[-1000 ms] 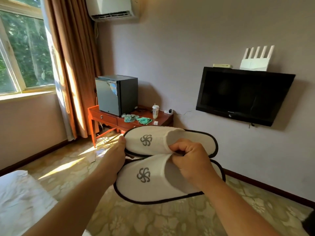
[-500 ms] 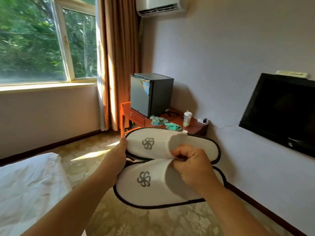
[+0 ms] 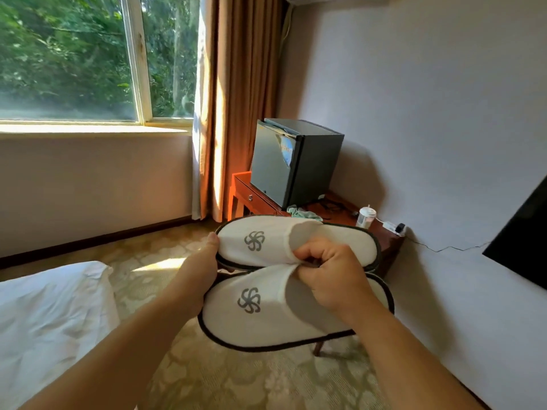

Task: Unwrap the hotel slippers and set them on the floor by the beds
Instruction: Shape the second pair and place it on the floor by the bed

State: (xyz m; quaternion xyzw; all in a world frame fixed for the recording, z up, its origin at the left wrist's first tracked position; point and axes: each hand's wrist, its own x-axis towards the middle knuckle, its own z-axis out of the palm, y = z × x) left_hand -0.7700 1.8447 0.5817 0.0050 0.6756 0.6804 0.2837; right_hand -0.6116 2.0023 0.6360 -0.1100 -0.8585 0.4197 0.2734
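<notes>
At the centre of the frame we hold two white hotel slippers side by side, above the patterned carpet. The upper slipper and the lower slipper both carry a grey pinwheel logo and dark edging, toes toward the left. Our left hand grips the toe ends, thumb pressed on the upper slipper's edge. Our right hand is pinched closed on the lower slipper's strap edge. A white bed fills the lower left; a mini fridge on a wooden desk stands behind.
</notes>
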